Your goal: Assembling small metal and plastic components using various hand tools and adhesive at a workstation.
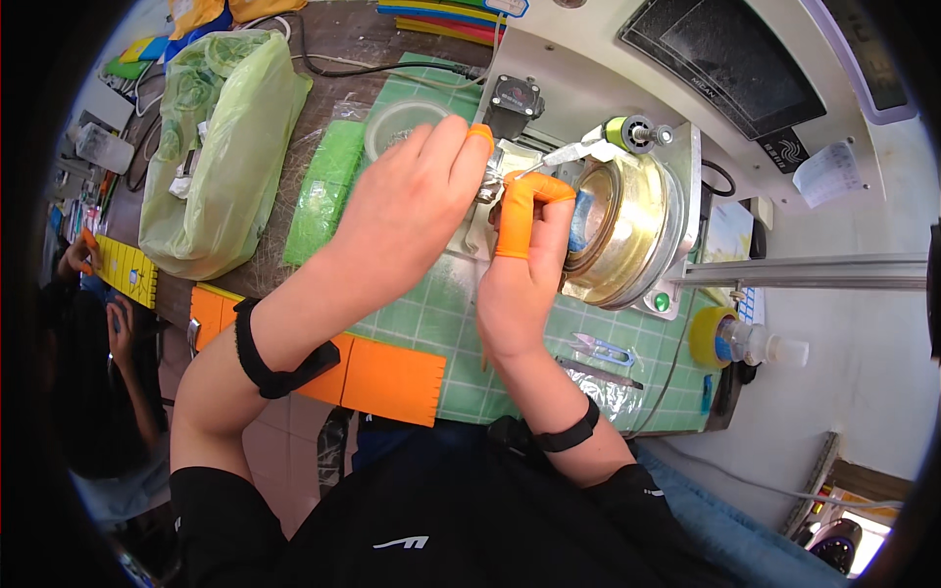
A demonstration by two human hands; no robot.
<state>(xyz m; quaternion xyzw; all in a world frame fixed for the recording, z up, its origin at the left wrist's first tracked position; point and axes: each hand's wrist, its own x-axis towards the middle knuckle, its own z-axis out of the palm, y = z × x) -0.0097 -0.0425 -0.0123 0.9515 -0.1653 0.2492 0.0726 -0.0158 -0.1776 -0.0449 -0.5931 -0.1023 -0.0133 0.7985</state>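
Note:
My left hand [417, 196] is closed, its fingertips pinched together at a small metal fixture [489, 186] on the machine. An orange finger cot covers one of its fingertips. Close beside it, my right hand [524, 255] is curled, with orange finger cots on its bent thumb and finger. A thin, shiny metal piece shows between the two hands. What each pinch holds is too small and covered to name. Just right of my right hand sits a brass-coloured drum [642, 230] with a blue pad [580, 220] at its opening. Above it is a yellow-green roller [627, 132].
The machine's grey housing [588, 59] carries a dark screen [720, 64]. A green cutting mat [470, 367] holds blue thread snips [603, 349] and a clear round dish [402, 122]. Orange strips [392, 377] line the front edge. Left are a green plastic bag [230, 147] and another person's hand [120, 328].

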